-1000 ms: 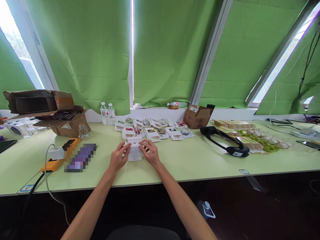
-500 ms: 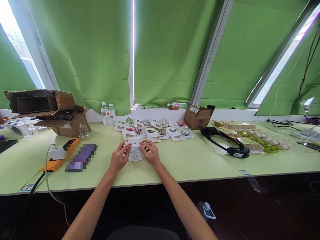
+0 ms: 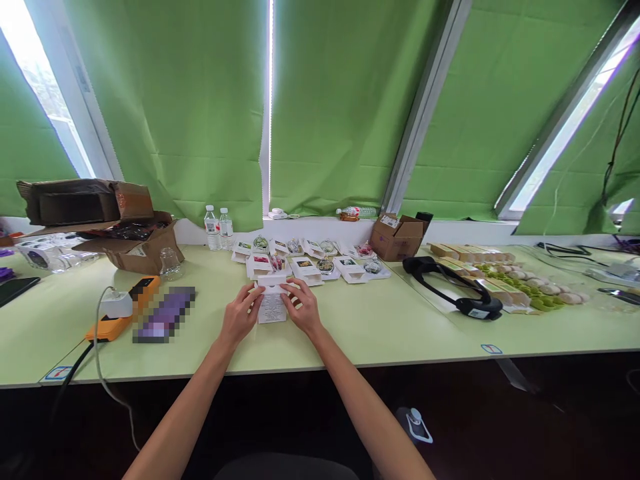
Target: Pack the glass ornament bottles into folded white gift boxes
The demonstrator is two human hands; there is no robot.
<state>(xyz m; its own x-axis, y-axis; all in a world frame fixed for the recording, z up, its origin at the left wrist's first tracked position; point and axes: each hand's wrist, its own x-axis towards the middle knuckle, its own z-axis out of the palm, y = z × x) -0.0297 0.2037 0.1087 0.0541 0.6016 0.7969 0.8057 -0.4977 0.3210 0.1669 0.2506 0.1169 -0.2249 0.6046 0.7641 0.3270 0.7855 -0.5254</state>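
Between my hands is a small white cardboard box (image 3: 273, 309) with fine print on the side facing me and a raised flap at its top. My left hand (image 3: 242, 311) grips its upper left edge with thumb and forefinger. On the other side, my right hand (image 3: 301, 307) pinches the upper right edge near the flap. Just behind stand rows of similar white boxes (image 3: 306, 271) with small pictures on them, each lying beside round clear packets (image 3: 326, 268) of coloured contents. What is inside the box I hold cannot be seen.
To the left lie a blurred phone-like object (image 3: 165, 315), an orange power strip (image 3: 107, 327) with a white plug, and stacked cardboard boxes (image 3: 133, 207). Two water bottles (image 3: 219, 229) stand at the back. On the right are a brown carton (image 3: 397, 239), a black headset (image 3: 453, 288) and egg trays (image 3: 535, 285).
The view has shifted very slightly. Both hands stay at the white box, and its top flap seems tilted a little lower towards me.
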